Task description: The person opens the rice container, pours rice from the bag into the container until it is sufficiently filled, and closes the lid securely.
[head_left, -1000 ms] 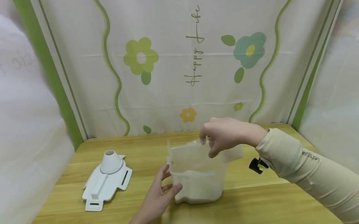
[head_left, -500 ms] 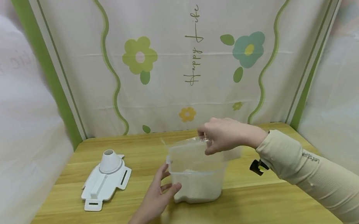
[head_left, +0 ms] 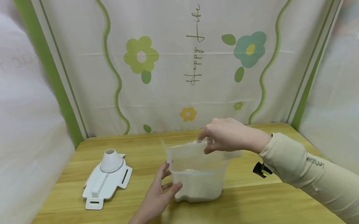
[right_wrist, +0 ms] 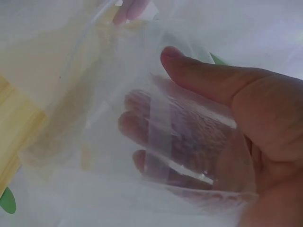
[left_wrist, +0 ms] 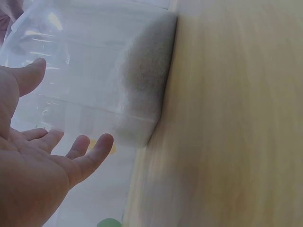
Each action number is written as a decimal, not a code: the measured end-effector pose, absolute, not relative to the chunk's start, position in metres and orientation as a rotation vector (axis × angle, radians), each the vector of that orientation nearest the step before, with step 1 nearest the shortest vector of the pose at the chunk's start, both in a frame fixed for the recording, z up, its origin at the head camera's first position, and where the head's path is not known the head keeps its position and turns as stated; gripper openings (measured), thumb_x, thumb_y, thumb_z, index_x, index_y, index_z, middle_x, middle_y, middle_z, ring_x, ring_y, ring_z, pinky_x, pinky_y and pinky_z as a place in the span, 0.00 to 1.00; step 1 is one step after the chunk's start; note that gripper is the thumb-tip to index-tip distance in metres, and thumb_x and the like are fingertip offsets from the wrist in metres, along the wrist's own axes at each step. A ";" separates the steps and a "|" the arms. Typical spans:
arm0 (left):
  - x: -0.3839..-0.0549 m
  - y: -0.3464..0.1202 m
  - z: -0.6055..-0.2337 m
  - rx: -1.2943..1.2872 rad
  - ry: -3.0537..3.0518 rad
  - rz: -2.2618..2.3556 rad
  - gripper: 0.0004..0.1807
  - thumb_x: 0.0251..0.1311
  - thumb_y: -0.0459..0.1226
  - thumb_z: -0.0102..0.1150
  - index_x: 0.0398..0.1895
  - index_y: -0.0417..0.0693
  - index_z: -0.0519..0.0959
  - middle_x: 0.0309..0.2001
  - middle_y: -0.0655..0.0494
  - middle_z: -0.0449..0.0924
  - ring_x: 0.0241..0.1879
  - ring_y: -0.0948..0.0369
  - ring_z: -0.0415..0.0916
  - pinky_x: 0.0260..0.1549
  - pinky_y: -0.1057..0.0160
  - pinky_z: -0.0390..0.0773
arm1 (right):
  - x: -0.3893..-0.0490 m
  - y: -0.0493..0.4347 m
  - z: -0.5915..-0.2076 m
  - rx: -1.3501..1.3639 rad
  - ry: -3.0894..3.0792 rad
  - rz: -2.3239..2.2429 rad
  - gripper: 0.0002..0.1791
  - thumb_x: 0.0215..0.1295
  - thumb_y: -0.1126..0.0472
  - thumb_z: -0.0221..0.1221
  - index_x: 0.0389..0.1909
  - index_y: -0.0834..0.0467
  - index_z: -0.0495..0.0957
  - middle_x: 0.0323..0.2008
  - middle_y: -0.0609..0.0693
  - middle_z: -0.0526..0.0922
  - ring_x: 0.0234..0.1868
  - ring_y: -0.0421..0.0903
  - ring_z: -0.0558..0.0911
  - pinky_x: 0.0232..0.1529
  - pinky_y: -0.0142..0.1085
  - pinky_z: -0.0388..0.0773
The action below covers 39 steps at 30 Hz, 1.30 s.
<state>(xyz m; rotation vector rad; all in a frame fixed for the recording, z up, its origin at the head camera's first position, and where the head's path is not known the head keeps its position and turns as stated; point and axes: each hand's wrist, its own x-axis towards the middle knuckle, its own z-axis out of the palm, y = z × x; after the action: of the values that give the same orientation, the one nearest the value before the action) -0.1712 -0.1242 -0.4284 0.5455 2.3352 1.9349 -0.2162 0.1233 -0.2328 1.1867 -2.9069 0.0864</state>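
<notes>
A clear plastic container [head_left: 200, 187], partly filled with pale, rice-like grains [left_wrist: 144, 66], stands upright on the table. My left hand [head_left: 158, 197] rests along its left side, thumb and fingers spread and only slightly bent. At the upper right of the container is my right hand [head_left: 227, 135], fingers bent downward round clear plastic. In the right wrist view, the thumb lies on the near side of a clear plastic flap [right_wrist: 199, 142], and the fingers show through it from behind. How firmly they grip is hard to tell.
A flat white plastic lid [head_left: 106, 184] with slotted tabs and a cone-shaped spout lies left of the left hand. The wooden table [head_left: 251, 210] meets a printed cloth [head_left: 170, 97] at the back, with white cloth walls on both sides.
The clear flap at the container's upper left has tipped a little outward. My right hand shifts only slightly, its fingertips a bit higher. The left hand keeps its place.
</notes>
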 end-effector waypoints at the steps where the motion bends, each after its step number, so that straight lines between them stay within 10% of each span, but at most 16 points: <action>1: -0.171 -0.124 -0.429 0.543 2.336 1.933 0.45 0.65 0.47 0.63 0.78 0.57 0.47 0.74 0.52 0.51 0.67 0.47 0.60 0.59 0.46 0.71 | -0.216 0.124 -0.233 1.182 -2.906 0.093 0.18 0.55 0.52 0.73 0.47 0.51 0.86 0.32 0.39 0.85 0.31 0.33 0.82 0.32 0.39 0.82; 39: -0.172 -0.125 -0.427 0.543 2.335 1.936 0.45 0.65 0.47 0.63 0.78 0.57 0.48 0.74 0.52 0.52 0.65 0.45 0.63 0.59 0.45 0.71 | -0.224 0.108 -0.219 1.227 -3.044 -0.072 0.23 0.49 0.52 0.77 0.48 0.53 0.86 0.21 0.35 0.77 0.23 0.34 0.76 0.30 0.36 0.79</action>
<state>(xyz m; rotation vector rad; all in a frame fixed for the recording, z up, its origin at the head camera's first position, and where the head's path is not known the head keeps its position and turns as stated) -0.1721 -0.1255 -0.4268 0.5435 2.3346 1.9365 -0.2244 0.1085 -0.2186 1.2275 -3.0437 -0.0721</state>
